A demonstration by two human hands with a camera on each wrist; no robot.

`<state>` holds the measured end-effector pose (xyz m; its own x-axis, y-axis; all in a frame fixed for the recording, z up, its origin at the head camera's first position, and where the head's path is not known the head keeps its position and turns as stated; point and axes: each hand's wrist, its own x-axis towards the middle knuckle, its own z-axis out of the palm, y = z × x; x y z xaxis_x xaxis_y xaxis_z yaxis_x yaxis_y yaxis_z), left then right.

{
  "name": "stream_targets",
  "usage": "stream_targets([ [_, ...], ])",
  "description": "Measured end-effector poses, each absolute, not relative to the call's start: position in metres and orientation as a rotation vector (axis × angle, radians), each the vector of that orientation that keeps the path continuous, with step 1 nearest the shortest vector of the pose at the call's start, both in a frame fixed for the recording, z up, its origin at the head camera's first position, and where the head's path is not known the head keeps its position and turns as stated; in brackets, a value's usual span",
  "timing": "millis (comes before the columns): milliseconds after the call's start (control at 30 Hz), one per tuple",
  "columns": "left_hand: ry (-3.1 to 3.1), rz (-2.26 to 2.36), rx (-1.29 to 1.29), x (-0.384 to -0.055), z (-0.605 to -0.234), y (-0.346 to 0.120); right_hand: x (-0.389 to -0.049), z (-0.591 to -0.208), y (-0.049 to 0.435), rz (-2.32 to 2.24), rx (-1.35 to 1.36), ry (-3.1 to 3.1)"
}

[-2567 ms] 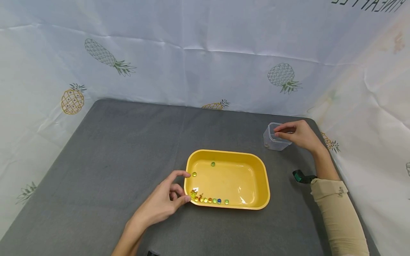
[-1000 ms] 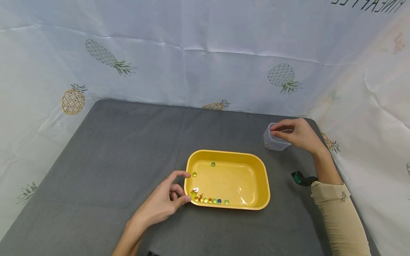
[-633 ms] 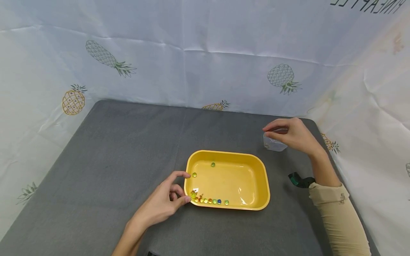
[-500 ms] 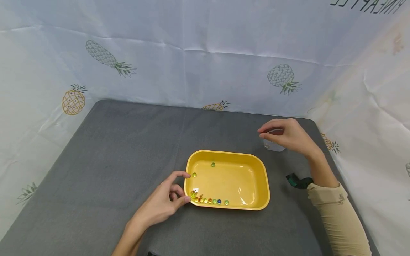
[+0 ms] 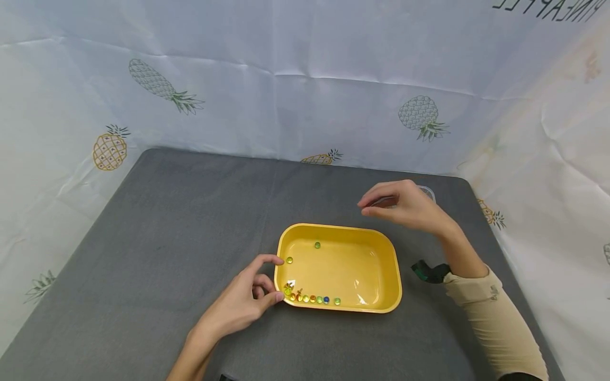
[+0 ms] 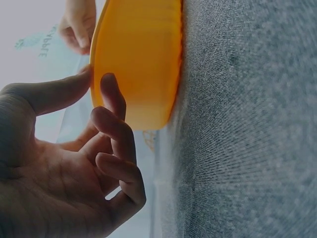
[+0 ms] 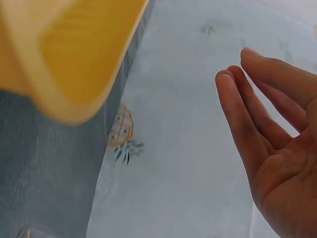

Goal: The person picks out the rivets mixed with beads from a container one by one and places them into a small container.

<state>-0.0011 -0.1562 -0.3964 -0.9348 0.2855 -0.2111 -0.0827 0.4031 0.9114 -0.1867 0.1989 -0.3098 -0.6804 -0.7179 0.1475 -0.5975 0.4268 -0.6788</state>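
A yellow plastic tray stands on the grey table, with several glass marbles mostly lined up along its near side. Two green marbles lie apart, one by the left wall and one farther back. My left hand holds the tray's left end, index finger and thumb on the rim; the left wrist view shows the thumb tip against the rim. Above the table, beyond the tray's far right corner, hovers my right hand. Its fingers and thumb are apart with nothing between them. Mostly hidden behind it is a clear plastic box.
A grey cloth covers the table. White pineapple-print sheets hang behind and along the sides. Black straps with small devices sit at the wrists.
My right hand has lifted out of the clear box and moved left toward the tray, now covering most of the box. The left hand, tray and marbles have stayed put.
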Motion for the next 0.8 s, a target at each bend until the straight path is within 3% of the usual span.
stream_targets([
  [800, 2.323, 1.557, 0.193, -0.002, -0.397, -0.157, -0.177, -0.318, 0.136, -0.968, -1.270, 2.212],
])
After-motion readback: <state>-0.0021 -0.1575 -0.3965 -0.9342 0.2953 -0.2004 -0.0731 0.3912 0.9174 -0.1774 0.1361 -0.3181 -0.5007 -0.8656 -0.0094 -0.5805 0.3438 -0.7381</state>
